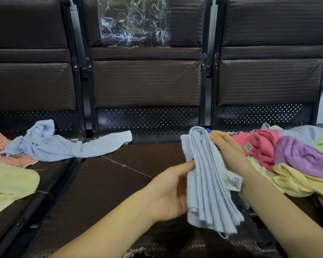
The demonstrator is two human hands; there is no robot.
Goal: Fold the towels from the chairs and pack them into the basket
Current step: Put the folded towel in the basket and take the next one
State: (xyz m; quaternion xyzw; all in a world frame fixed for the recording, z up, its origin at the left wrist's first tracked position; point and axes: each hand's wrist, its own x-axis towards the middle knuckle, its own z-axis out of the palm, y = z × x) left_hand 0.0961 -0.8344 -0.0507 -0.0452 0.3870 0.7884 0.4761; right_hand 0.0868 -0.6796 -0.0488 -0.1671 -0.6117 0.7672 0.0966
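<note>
A folded light blue towel (207,181) stands on edge above the middle chair seat (104,185), its layers showing and a barcode tag at its right side. My left hand (168,192) grips it from the left, thumb on the front. My right hand (229,151) holds its far side from the right. A crumpled light blue towel (50,146) lies across the left and middle seats. Pink (259,146), purple (298,155) and yellow (295,179) towels are piled on the right seat. No basket is in view.
A pale yellow towel (9,181) and an orange patterned cloth (0,149) lie on the left seat. A clear plastic bag (134,21) hangs on the middle backrest. Black metal frame bars (45,194) separate the seats.
</note>
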